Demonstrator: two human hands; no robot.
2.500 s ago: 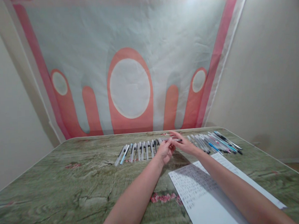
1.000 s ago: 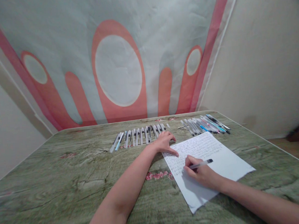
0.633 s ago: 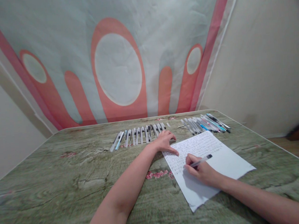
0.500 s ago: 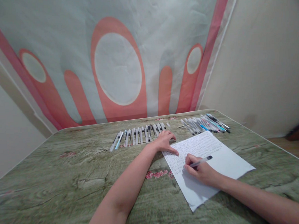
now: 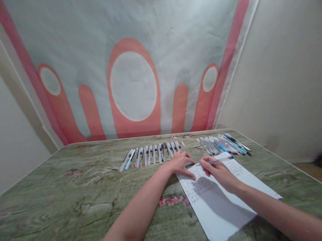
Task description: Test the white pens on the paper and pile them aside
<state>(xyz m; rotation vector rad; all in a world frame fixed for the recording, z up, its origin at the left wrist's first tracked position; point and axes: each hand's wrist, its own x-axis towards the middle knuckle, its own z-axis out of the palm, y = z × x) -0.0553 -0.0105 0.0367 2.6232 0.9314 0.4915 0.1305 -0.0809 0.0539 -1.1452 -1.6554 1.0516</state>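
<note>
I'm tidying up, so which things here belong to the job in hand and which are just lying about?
In use:
clear pen with dark end, in the right hand
white handwritten paper sheet, at the left hand

Just lying about, it seems:
row of mostly clear plastic pens, left
fan of clear and coloured pens, right

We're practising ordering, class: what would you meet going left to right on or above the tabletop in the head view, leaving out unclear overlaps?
Faded pink flower print, slim pale-blue pen, bare left hand, bare right hand holding a clear-barrelled, dark-ended pen.
</note>
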